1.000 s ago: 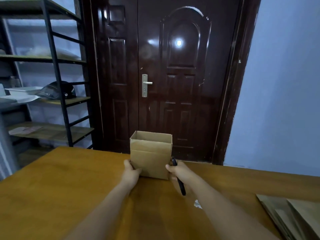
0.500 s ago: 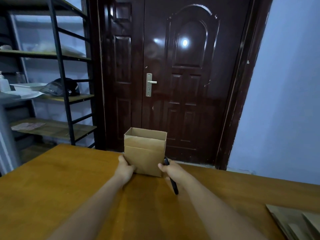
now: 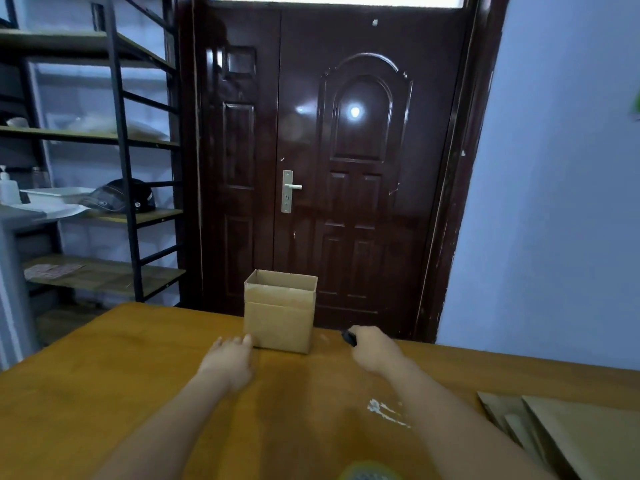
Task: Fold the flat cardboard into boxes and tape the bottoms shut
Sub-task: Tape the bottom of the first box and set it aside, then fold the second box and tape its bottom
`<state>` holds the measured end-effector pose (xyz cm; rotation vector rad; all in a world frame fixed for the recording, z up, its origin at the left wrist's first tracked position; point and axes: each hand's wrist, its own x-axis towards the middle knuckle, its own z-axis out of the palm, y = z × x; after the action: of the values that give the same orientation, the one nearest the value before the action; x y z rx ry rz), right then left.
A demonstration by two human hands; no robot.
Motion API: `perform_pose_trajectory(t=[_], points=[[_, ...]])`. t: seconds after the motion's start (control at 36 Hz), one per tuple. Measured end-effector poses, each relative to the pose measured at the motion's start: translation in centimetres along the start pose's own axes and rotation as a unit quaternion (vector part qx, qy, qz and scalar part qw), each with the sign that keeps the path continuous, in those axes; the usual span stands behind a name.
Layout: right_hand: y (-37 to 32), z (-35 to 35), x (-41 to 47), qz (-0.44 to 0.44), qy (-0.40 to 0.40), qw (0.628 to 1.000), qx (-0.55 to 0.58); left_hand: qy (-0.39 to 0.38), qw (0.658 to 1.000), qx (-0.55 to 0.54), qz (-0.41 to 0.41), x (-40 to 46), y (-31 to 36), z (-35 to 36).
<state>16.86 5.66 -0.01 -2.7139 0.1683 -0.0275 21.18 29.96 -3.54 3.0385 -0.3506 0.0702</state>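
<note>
Box [image 3: 280,315] stands upright at far table [image 3: 104,393] edge, parked as finished; my left hand [image 3: 230,358] lies open beside it, right hand [image 3: 375,349] curls round a dark tool [image 3: 349,337], flat cardboard [image 3: 571,434] next.

Both bare forearms extend forward from the lower edge of the view, converging slightly toward the far side. The left hand [image 3: 229,358] lies palm down with fingers straight and relaxed; its fingertips [image 3: 246,340] are at or just short of the near lower corner of an upright brown cardboard box [image 3: 280,310]. The right hand [image 3: 374,348] is curled into a fist around a slim black tool [image 3: 349,337], whose dark end protrudes from the thumb side.
</note>
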Motion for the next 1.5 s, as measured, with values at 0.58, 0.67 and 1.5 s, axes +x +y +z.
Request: perform_pose_trajectory(t=[0.58, 0.67, 1.5], points=[[8.3, -12.9, -16.0, 0.078, 0.056, 0.983, -0.159, 0.03, 0.956, 0.073, 0.283, -8.7, 20.4, -8.4], [11.1, -14.5, -18.3, 0.117, 0.061, 0.979, -0.152, 0.029, 0.949, 0.07, 0.306, -9.7, 23.2, -7.8], [24.5, -15.0, -27.2, 0.349, 0.165, 0.913, 0.133, -0.076, 0.894, -0.305, 0.318, -15.7, 34.3, -1.0]])
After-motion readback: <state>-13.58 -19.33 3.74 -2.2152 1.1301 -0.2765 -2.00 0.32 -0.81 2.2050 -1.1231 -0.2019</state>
